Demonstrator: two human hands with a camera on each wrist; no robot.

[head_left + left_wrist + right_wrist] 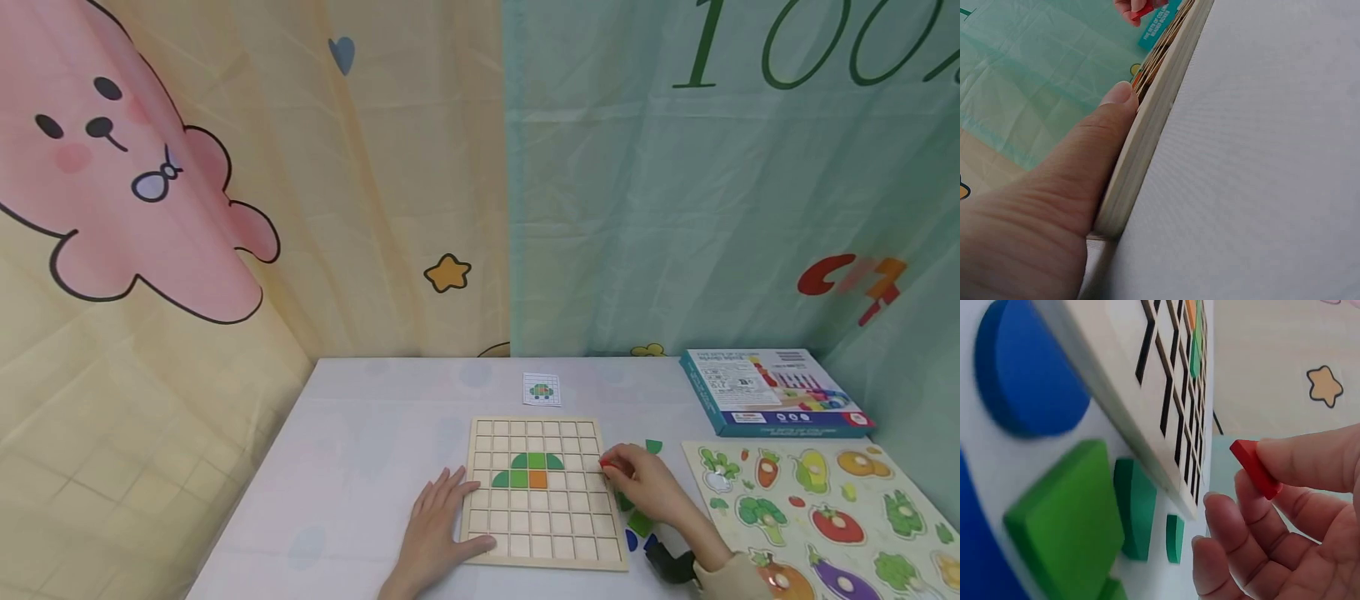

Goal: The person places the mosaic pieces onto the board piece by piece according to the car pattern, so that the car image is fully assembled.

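Red piece (1252, 466) pinched, hands (433, 533) (651, 485) apart

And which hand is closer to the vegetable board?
The right hand: it's just left of the vegetable board, pinching a red piece. The left hand is farther, at the left edge of the grid board.

Behind the white table (345, 442) we see a cream curtain (405, 167) with a pink cartoon animal (161, 242), beside a pale green curtain (637, 208).

A red block (1258, 470) (shape unclear) hovers near the gridded board (542, 523).
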